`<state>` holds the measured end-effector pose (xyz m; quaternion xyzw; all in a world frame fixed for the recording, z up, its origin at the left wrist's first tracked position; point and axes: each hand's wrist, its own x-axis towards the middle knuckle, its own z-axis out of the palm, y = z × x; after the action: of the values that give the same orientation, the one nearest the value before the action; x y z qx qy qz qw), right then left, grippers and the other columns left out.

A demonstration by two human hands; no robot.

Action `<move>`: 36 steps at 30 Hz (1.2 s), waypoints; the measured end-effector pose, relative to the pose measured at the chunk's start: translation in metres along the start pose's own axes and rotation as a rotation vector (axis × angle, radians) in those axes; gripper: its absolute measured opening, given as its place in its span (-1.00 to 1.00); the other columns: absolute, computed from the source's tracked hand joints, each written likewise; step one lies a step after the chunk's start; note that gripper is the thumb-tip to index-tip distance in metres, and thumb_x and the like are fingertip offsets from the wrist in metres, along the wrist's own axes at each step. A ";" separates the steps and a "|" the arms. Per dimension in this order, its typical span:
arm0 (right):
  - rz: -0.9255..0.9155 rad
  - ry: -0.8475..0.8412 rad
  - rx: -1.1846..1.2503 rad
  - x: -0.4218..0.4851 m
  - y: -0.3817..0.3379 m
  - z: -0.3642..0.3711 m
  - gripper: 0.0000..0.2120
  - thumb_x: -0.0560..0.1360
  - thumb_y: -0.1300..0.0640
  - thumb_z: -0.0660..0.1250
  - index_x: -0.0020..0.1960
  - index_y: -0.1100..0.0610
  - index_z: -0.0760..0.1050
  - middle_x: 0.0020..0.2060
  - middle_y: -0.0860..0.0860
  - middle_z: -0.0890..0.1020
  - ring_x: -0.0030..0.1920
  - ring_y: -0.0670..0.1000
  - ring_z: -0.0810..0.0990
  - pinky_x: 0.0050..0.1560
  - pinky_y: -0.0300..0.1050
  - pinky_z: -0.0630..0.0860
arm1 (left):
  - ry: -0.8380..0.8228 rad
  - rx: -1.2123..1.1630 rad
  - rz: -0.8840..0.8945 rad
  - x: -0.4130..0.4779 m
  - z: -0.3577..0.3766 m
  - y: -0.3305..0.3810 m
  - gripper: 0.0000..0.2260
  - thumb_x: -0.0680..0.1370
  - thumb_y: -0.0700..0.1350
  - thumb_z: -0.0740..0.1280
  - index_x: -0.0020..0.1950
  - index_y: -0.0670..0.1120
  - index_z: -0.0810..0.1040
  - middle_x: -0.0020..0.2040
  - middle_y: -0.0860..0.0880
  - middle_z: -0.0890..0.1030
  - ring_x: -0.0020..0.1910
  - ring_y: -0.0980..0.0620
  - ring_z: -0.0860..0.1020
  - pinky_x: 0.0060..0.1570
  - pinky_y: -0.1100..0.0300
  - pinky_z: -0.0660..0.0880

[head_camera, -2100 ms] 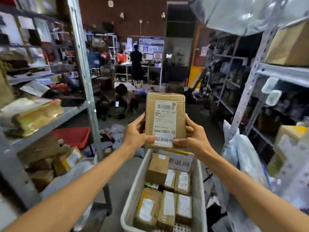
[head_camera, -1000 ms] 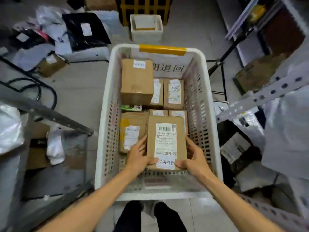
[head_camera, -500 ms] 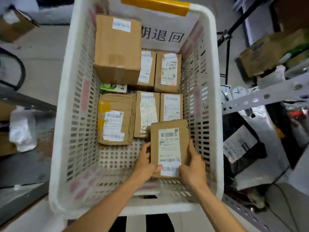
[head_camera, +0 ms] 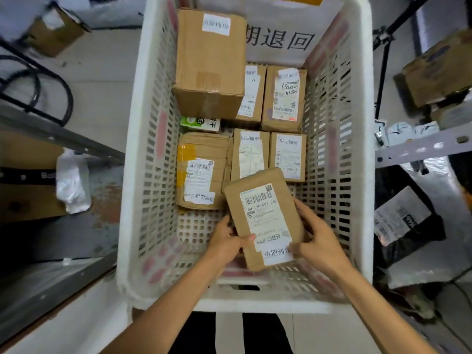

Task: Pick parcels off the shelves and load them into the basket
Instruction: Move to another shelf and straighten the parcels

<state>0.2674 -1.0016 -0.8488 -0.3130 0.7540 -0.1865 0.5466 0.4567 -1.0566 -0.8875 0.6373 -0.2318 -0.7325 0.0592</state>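
A flat brown parcel [head_camera: 263, 218] with a white barcode label sits low inside the white slatted basket [head_camera: 127, 175], close to the basket's near wall and skewed to it. We hold it in both hands: the left hand [head_camera: 227, 241] has its grip closed on the parcel's left edge, thumb on top, and the right hand [head_camera: 316, 238] has its grip closed on the lower right corner, thumb on the label. The parcel's far end overlaps two small parcels [head_camera: 288, 157] in the middle of the basket; we cannot tell whether it touches them.

Let go like this, it would likely land propped on those parcels rather than flat on the basket's bare floor, then slide or tip. Fingers under it could be pinched as it settles.

A wider taped parcel [head_camera: 201, 172] lies by the basket's left wall, and a tall box [head_camera: 209, 62] stands toward the basket's far wall. Outside the basket's right wall runs a grey shelf rail [head_camera: 421, 146].
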 end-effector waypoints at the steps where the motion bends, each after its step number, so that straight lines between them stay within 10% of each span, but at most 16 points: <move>1: -0.028 -0.025 -0.104 0.003 -0.008 0.001 -0.01 0.24 0.44 0.45 0.45 -0.27 0.22 0.15 -0.28 0.56 0.18 -0.14 0.54 0.07 -0.16 0.55 | -0.002 -0.007 0.004 -0.002 0.000 0.000 -0.38 0.42 -0.36 0.45 0.40 -0.08 0.31 0.10 -0.05 0.61 0.13 -0.05 0.57 0.16 -0.06 0.52; 9: 0.074 -0.034 -0.793 0.011 -0.030 0.019 0.43 -0.05 -0.32 0.61 0.49 0.20 -0.16 0.31 0.15 0.29 0.33 0.17 0.32 0.28 0.10 0.38 | -0.057 -0.223 -0.055 -0.008 0.014 0.002 -0.69 0.51 -0.41 0.28 0.13 -0.12 0.31 0.06 -0.14 0.61 0.01 -0.11 0.60 -0.06 0.00 0.57; 13: 0.167 0.024 -0.798 0.013 -0.022 0.028 0.60 -0.13 -0.40 0.57 0.48 0.27 -0.33 0.30 0.18 0.20 0.35 0.20 0.22 0.31 0.17 0.36 | -0.079 -0.261 -0.082 -0.005 0.020 0.014 -0.93 0.58 -0.18 0.24 0.03 -0.10 0.36 -0.14 -0.11 0.55 -0.19 -0.03 0.54 -0.13 0.12 0.51; 19: 0.192 0.078 -0.859 0.022 -0.025 0.032 0.53 -0.04 -0.33 0.59 0.50 0.30 -0.31 0.31 0.17 0.20 0.33 0.19 0.23 0.27 0.20 0.31 | -0.101 -0.257 -0.101 -0.003 0.017 0.014 -0.75 0.58 -0.11 0.24 0.24 -0.15 0.37 -0.13 -0.15 0.51 -0.11 -0.08 0.52 0.11 0.06 0.49; 27: -0.195 -0.161 -1.150 0.029 -0.021 0.004 0.43 0.01 -0.23 0.62 0.52 0.18 -0.24 0.34 0.11 0.19 0.37 0.14 0.20 0.39 0.26 0.16 | 0.338 0.689 0.515 0.002 -0.026 0.017 -0.41 0.49 -0.19 0.37 0.46 -0.06 0.20 0.33 0.01 0.26 0.26 0.10 0.30 0.22 0.24 0.24; 36: -0.261 -0.365 -1.317 0.063 0.000 0.028 0.44 0.04 -0.14 0.66 0.54 0.21 -0.27 0.41 0.15 0.13 0.44 0.22 0.10 0.45 0.39 -0.12 | 0.180 1.230 0.681 0.036 -0.046 0.053 -0.54 0.54 -0.18 0.25 0.44 -0.09 0.28 0.26 -0.05 0.36 0.22 -0.03 0.39 0.06 0.15 0.41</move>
<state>0.2805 -1.0426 -0.9020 -0.6937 0.5627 0.3010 0.3341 0.4839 -1.1293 -0.9018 0.5052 -0.7842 -0.3540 -0.0667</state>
